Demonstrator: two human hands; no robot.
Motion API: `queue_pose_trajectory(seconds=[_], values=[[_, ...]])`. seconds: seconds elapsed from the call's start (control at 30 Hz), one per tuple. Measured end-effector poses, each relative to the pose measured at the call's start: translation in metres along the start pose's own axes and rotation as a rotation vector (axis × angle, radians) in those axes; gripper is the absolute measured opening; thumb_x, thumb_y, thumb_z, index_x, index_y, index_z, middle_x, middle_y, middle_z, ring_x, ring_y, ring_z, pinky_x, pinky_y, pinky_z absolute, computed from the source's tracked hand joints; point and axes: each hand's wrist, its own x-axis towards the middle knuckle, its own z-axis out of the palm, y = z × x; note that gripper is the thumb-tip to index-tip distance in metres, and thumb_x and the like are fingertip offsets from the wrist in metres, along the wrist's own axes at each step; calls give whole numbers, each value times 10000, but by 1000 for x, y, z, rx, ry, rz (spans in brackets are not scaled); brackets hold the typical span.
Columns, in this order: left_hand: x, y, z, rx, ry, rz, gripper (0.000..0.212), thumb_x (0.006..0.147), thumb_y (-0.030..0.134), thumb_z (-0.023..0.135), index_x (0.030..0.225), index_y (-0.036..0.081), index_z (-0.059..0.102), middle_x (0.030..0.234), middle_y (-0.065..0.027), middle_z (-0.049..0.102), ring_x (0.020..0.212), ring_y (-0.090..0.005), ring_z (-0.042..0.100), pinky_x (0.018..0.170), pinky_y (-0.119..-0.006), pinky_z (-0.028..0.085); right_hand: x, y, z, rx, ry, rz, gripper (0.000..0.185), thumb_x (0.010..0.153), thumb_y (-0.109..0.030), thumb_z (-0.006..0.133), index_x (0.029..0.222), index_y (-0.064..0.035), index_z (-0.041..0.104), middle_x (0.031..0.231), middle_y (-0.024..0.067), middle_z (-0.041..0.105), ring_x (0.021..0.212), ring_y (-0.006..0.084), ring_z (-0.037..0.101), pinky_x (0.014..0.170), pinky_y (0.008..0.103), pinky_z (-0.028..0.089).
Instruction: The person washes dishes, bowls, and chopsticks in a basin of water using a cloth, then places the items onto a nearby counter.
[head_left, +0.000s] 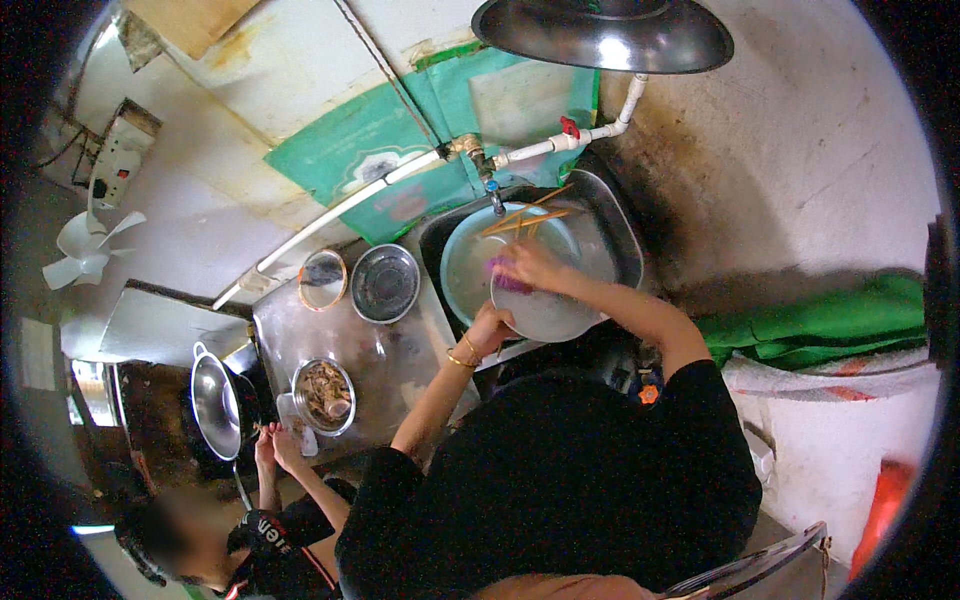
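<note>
My left hand (490, 328), with gold-coloured bangles at its wrist, grips the near-left rim of a pale round bowl (555, 319). In my right hand (529, 264) is a purple scrubbing cloth (510, 279), pressed at the bowl's far-left side. The bowl is tilted over a light-blue basin (448, 262) of cloudy water, which sits in the sink (637, 247). Several wooden chopsticks (536, 220) lie across the basin's far side, below the tap (493, 196). My fingertips are partly hidden by the cloth and the bowl.
Left on the metal counter (390, 375) stand a metal bowl (385, 283), a white-rimmed tub (323, 280) and a bowl of food (323, 396). Another person (285, 525) works at the lower left, near a wok (216, 405). A large dark metal pan (604, 37) hangs above the sink.
</note>
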Motion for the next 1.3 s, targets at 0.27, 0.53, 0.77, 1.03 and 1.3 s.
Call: queue_pose_trajectory(seconds=[0.27, 0.53, 0.77, 1.03, 1.3], values=[[-1, -3, -11, -214, 58, -52, 102, 600, 119, 483, 606, 17, 491, 640, -100, 527, 588, -217, 518, 523, -322, 456, 6, -18, 8, -3, -163, 130, 411, 756, -423, 368, 828, -51, 525, 659, 120, 542, 608, 255, 526, 557, 364, 411], [-17, 0, 8, -1, 124, 193, 178, 598, 169, 446, 698, 22, 435, 501, -104, 454, 350, -205, 427, 300, -305, 354, 28, -7, -11, -73, -328, 279, 395, 752, -408, 387, 757, -54, 563, 785, 108, 545, 739, 255, 518, 689, 357, 381], [-21, 8, -9, -121, -14, 41, 427, 560, 161, 458, 955, -2, 447, 843, -164, 516, 613, -280, 523, 468, -356, 450, 19, -43, -3, 188, -317, -33, 429, 762, -424, 339, 888, -58, 525, 899, 112, 516, 833, 252, 487, 744, 374, 344], [-14, -13, -42, -173, -30, 159, 404, 569, -17, 410, 971, 8, 376, 822, -71, 457, 686, -164, 442, 519, -274, 394, 36, -4, -31, -217, -485, 200, 414, 733, -403, 399, 928, -45, 474, 911, 112, 499, 768, 240, 521, 665, 370, 395], [-26, -4, -33, -34, 201, 345, 481, 570, -19, 408, 1041, 49, 332, 908, -81, 435, 784, -207, 460, 622, -318, 427, 26, -25, -72, -149, -378, 316, 538, 655, -475, 478, 938, -19, 439, 896, 143, 491, 733, 284, 520, 606, 383, 412]])
